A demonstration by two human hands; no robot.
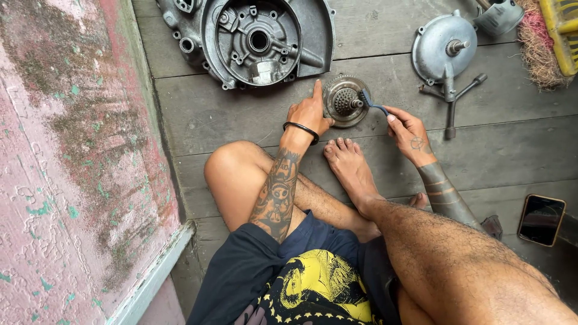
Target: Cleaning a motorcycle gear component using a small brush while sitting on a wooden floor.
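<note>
The left hand (309, 114) steadies a round geared metal part (345, 101) lying on the plank floor (229, 114) (index finger stretched along its rim). The right hand (408, 131) pinches a small blue-handled brush (371, 102), bristles touching the part's centre.

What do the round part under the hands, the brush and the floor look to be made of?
Round toothed part: dull, grimy grey-brown metal, apparently cast or machined. Brush in the right hand: blue handle, probably plastic; bristles too small to tell. Floor: weathered grey wooden planks, grain and seams visible.
</note>
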